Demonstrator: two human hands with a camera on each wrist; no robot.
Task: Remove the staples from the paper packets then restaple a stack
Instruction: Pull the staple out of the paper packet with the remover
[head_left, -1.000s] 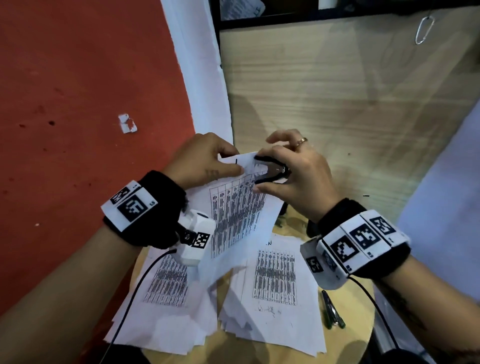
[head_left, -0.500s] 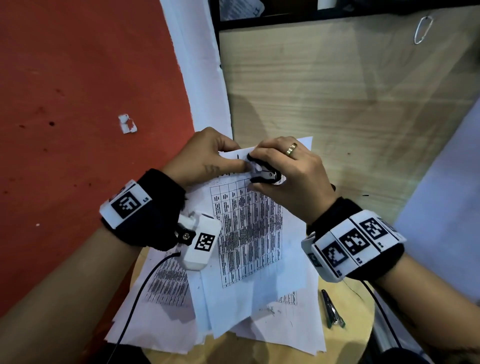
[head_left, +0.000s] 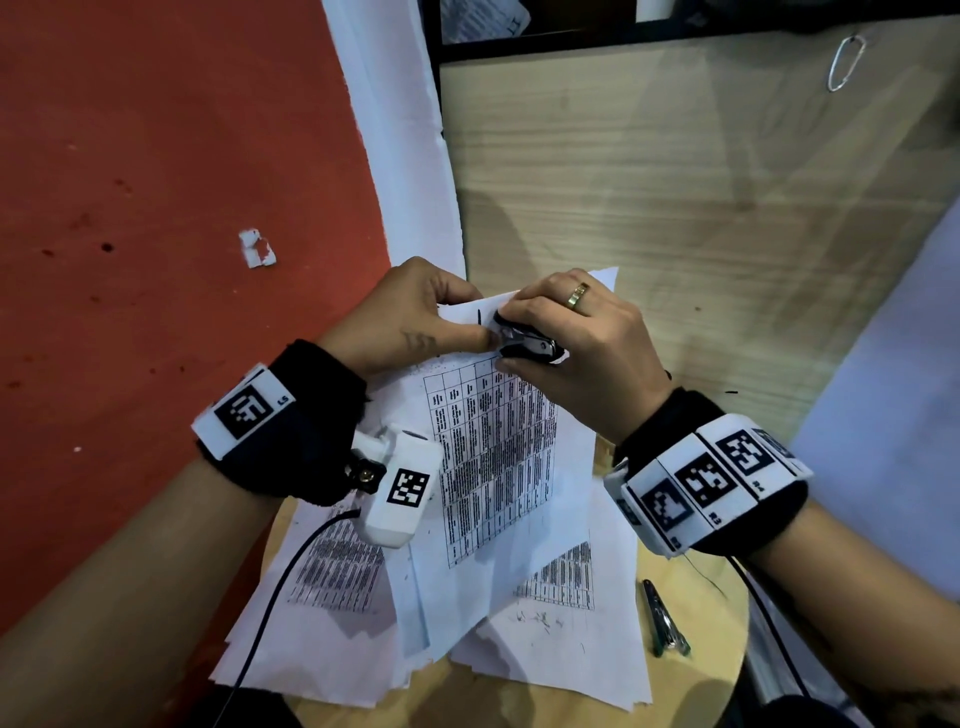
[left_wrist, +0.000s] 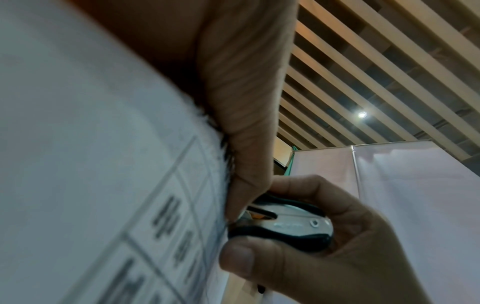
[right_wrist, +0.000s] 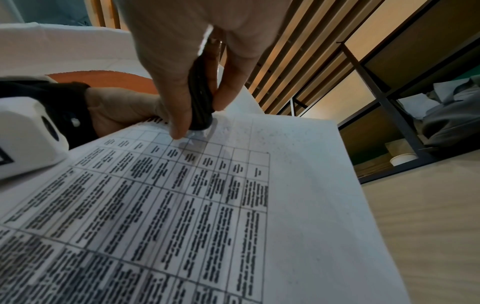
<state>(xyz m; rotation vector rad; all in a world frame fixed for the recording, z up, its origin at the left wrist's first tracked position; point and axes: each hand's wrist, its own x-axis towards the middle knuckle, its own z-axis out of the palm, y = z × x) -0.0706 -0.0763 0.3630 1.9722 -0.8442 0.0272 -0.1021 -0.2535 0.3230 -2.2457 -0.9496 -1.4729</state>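
Note:
A paper packet (head_left: 498, 457) printed with a table is lifted above the round wooden table (head_left: 691, 691). My left hand (head_left: 415, 322) pinches its top left corner, thumb on the printed side (left_wrist: 244, 144). My right hand (head_left: 571, 343) grips a black and silver staple remover (head_left: 524, 340) between thumb and fingers, its claws at the packet's top edge beside my left thumb. The same staple remover (left_wrist: 283, 224) shows in the left wrist view, and the right wrist view looks along its black body (right_wrist: 200, 92) onto the packet (right_wrist: 233, 205). The staple itself is hidden.
More printed sheets (head_left: 332, 613) lie fanned out on the table under the packet. A dark metal tool (head_left: 662, 618) lies at the table's right edge. Red floor (head_left: 156, 208) with a paper scrap (head_left: 255, 249) is to the left, a wooden panel (head_left: 675, 182) behind.
The packet has been turned and flattened out so its whole table faces up. Both hands shifted slightly left and up, with the staple remover staying at the top corner.

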